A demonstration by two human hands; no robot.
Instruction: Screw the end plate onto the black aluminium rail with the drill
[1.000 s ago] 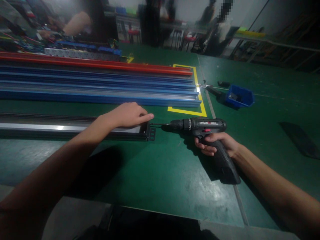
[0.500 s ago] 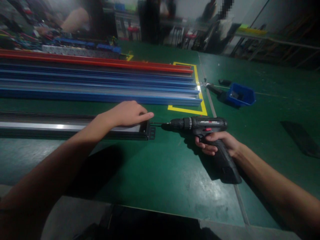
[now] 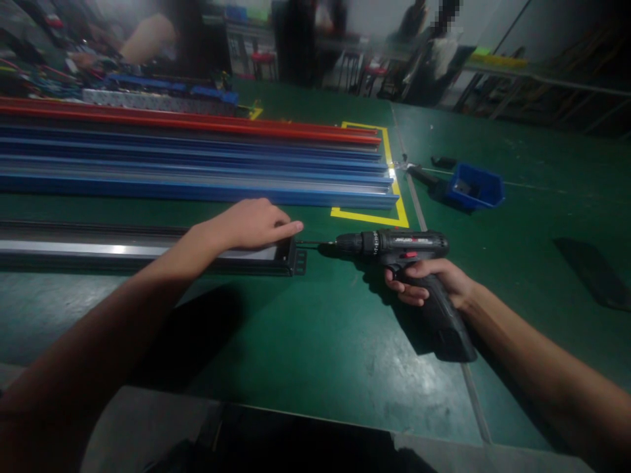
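My right hand (image 3: 431,279) is wrapped around the grip of a black cordless drill (image 3: 409,244), which points left. The drill's long thin bit (image 3: 315,244) reaches the end of a long black metal rail (image 3: 261,266); whether its tip sits in a screw is too small to tell. My left hand (image 3: 251,225) grips that end of the rail from above, thumb stretched toward the bit and the other fingers mostly hidden on the far side. A black slotted end piece (image 3: 300,261) sticks out from the rail's end, below the bit.
Beyond my left hand, several blue rails (image 3: 296,190) and red rails (image 3: 296,128) lie parallel near yellow tape (image 3: 401,210). A blue bin (image 3: 477,187) with small parts stands at right, near a dark flat object (image 3: 591,272). Another person's arm (image 3: 150,39) shows at upper left.
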